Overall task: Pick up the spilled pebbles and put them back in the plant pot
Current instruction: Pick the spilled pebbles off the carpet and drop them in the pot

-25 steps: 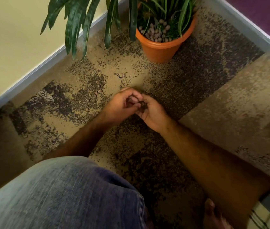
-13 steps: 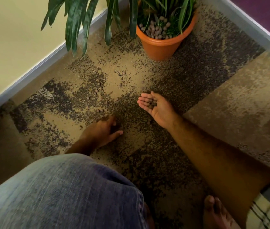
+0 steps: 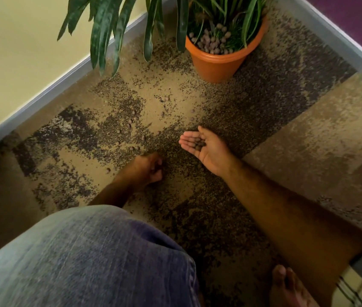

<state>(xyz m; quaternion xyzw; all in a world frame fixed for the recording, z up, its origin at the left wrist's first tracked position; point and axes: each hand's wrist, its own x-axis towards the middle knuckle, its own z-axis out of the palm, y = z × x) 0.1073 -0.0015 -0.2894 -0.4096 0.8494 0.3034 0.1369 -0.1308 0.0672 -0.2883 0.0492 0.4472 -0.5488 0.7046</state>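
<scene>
An orange plant pot (image 3: 219, 65) stands on the carpet at the top, with brownish pebbles (image 3: 212, 42) around the green plant inside. Several loose pebbles (image 3: 129, 125) lie scattered on the carpet left of centre. My right hand (image 3: 204, 149) is held palm up above the carpet, cupping a few dark pebbles (image 3: 198, 144). My left hand (image 3: 148, 169) is down on the carpet, fingers curled on a pebble near its fingertips.
A patterned tan and dark carpet (image 3: 275, 107) covers the floor. A cream wall with a grey skirting board (image 3: 49, 89) runs along the left, another skirting at top right. Long green leaves (image 3: 107, 34) hang over the floor. My denim-clad knee (image 3: 82, 258) and bare foot (image 3: 286, 286) fill the bottom.
My left hand left the right palm, dropped to the carpet and curled its fingers there. My right hand opened palm up with the pebbles in it and stayed in place.
</scene>
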